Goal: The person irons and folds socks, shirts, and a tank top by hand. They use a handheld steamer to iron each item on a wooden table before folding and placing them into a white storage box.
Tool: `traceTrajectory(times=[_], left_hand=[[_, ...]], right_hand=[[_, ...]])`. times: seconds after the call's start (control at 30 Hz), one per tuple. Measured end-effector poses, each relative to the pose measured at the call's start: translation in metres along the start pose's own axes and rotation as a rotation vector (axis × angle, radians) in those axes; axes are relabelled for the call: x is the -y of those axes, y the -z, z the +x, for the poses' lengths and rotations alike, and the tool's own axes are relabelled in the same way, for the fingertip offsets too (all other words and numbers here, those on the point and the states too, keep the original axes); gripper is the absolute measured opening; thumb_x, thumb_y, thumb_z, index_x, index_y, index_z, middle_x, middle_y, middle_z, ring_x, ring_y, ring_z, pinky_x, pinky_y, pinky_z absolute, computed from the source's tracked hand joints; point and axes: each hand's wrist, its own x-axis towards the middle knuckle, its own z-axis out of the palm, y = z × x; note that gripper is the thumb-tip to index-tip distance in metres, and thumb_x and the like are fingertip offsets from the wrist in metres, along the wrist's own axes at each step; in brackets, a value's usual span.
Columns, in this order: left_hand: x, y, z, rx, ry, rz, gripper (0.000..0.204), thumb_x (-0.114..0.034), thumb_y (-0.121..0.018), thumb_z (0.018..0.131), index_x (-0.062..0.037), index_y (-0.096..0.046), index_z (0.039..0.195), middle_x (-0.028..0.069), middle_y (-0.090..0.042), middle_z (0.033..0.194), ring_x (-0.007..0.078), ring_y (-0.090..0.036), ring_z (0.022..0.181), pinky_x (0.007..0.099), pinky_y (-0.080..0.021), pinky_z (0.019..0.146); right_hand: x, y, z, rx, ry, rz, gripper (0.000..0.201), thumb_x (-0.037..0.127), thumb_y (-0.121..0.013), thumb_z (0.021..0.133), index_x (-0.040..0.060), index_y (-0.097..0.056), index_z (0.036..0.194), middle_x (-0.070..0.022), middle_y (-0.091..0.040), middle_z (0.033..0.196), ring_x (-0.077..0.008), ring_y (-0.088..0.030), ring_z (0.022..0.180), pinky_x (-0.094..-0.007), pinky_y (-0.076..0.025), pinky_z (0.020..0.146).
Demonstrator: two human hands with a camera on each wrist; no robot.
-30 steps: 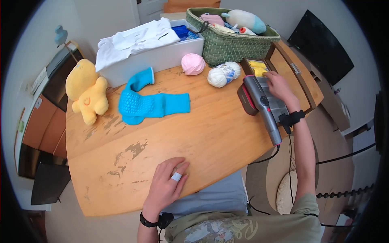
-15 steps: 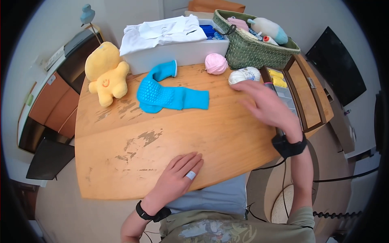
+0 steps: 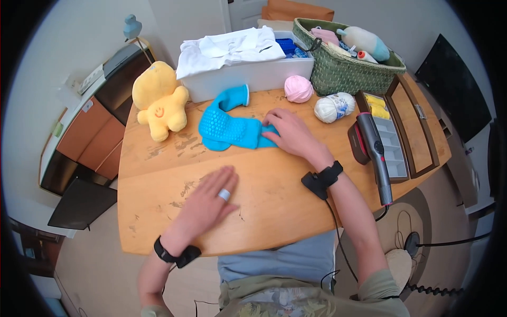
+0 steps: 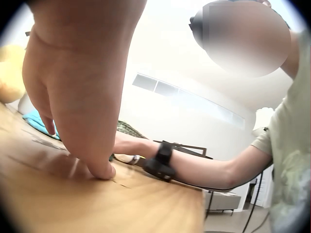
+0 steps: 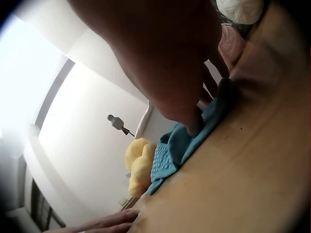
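Observation:
A bright blue sock (image 3: 229, 129) with a bumpy patch lies bent on the wooden table. At its right end, my right hand (image 3: 296, 134) pinches the fabric between thumb and fingers. The right wrist view shows the blue sock (image 5: 175, 150) slightly raised between the thumb and fingers of the right hand (image 5: 170, 68). My left hand (image 3: 203, 203) is nearer the front edge, fingers extended and holding nothing. In the left wrist view, the left hand (image 4: 80, 92) has its thumb tip at the tabletop.
A yellow plush toy (image 3: 162, 111) sits left of the sock. Behind stand a white box (image 3: 248, 79) and a green basket (image 3: 343, 74). Pink yarn (image 3: 298, 89), white yarn (image 3: 334, 108), a grey hair styler (image 3: 376, 153) and an open compartment box (image 3: 393, 153) are at the right.
My right hand has moved left from the compartment box, past the white yarn, and taken the sock's end. My left hand has moved forward and left. The head view has shifted.

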Motion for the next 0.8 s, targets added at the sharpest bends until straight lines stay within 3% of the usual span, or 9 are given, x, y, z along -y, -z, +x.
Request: traceTrajectory(times=[0.1, 0.2, 0.3, 0.4, 0.53, 0.63, 0.73, 0.8], left_hand=[[0.037, -0.012, 0.019, -0.103, 0.125, 0.171, 0.071, -0.035, -0.072, 0.097, 0.0044, -0.047, 0.151, 0.0251, -0.044, 0.159, 0.0404, -0.038, 0.15, 0.0472, -0.036, 0.123], [0.048, -0.015, 0.042, -0.177, 0.172, 0.254, 0.064, -0.032, -0.072, 0.097, 0.0064, -0.051, 0.144, 0.0271, -0.049, 0.151, 0.0423, -0.044, 0.144, 0.0481, -0.04, 0.118], [0.056, -0.02, 0.066, -0.26, 0.198, 0.154, 0.049, -0.025, -0.073, 0.096, 0.0048, -0.057, 0.132, 0.0242, -0.056, 0.137, 0.0412, -0.052, 0.13, 0.0486, -0.045, 0.109], [0.074, -0.026, 0.079, -0.359, 0.15, 0.059, 0.035, -0.018, -0.074, 0.094, 0.002, -0.062, 0.12, 0.0196, -0.06, 0.122, 0.0391, -0.057, 0.115, 0.0475, -0.048, 0.099], [0.089, -0.031, 0.075, -0.406, 0.064, -0.058, 0.023, -0.011, -0.075, 0.092, -0.0001, -0.064, 0.109, 0.0153, -0.063, 0.113, 0.0383, -0.059, 0.109, 0.0441, -0.049, 0.094], [0.087, -0.03, 0.079, -0.621, 0.054, -0.156, 0.014, -0.01, -0.07, 0.098, 0.0009, -0.063, 0.102, 0.0131, -0.067, 0.103, 0.0322, -0.064, 0.099, 0.0409, -0.051, 0.088], [0.08, -0.029, 0.067, -0.583, 0.331, -0.616, 0.01, -0.011, -0.061, 0.107, -0.0012, -0.061, 0.109, 0.0118, -0.069, 0.099, 0.0208, -0.068, 0.087, 0.0397, -0.054, 0.075], [0.078, -0.03, 0.062, -0.665, 0.272, -1.048, 0.014, -0.015, -0.055, 0.111, -0.0025, -0.058, 0.115, 0.0087, -0.07, 0.095, 0.0177, -0.068, 0.086, 0.0359, -0.055, 0.078]], right_hand=[[-0.004, -0.003, -0.007, -0.052, 0.048, 0.071, 0.028, 0.017, -0.078, 0.089, 0.0027, -0.061, 0.106, -0.0138, -0.065, 0.119, -0.036, -0.062, 0.111, -0.044, -0.05, 0.096], [-0.015, -0.009, -0.01, -0.096, 0.069, 0.397, 0.022, 0.014, -0.076, 0.09, 0.0044, -0.06, 0.103, -0.0086, -0.065, 0.109, -0.0257, -0.063, 0.103, -0.04, -0.051, 0.091], [-0.032, -0.02, -0.015, -0.132, -0.192, 0.77, 0.022, 0.014, -0.075, 0.092, 0.0049, -0.058, 0.102, -0.0052, -0.067, 0.1, -0.0152, -0.063, 0.091, -0.0331, -0.051, 0.081], [-0.03, -0.016, -0.016, -0.205, -0.275, 1.031, 0.023, 0.014, -0.076, 0.092, 0.006, -0.058, 0.103, -0.0034, -0.067, 0.093, -0.0088, -0.061, 0.085, -0.0266, -0.049, 0.075], [-0.025, -0.015, -0.017, -0.415, -0.37, 1.161, 0.02, 0.011, -0.073, 0.092, 0.0068, -0.057, 0.103, -0.0034, -0.067, 0.092, -0.0084, -0.061, 0.084, -0.0238, -0.048, 0.073], [-0.025, -0.011, -0.021, -0.603, -0.42, 1.211, 0.018, 0.01, -0.069, 0.093, 0.0062, -0.057, 0.105, -0.0049, -0.067, 0.093, -0.0096, -0.062, 0.084, -0.0249, -0.049, 0.073], [-0.017, 0.0, -0.024, -0.788, -0.455, 1.209, 0.017, 0.01, -0.065, 0.096, 0.0058, -0.056, 0.11, -0.0074, -0.067, 0.096, -0.0118, -0.062, 0.086, -0.0273, -0.05, 0.076], [-0.02, -0.001, -0.023, -0.874, -0.449, 1.164, 0.019, 0.011, -0.064, 0.097, 0.0056, -0.057, 0.114, -0.0074, -0.067, 0.098, -0.0119, -0.062, 0.089, -0.0276, -0.05, 0.078]])
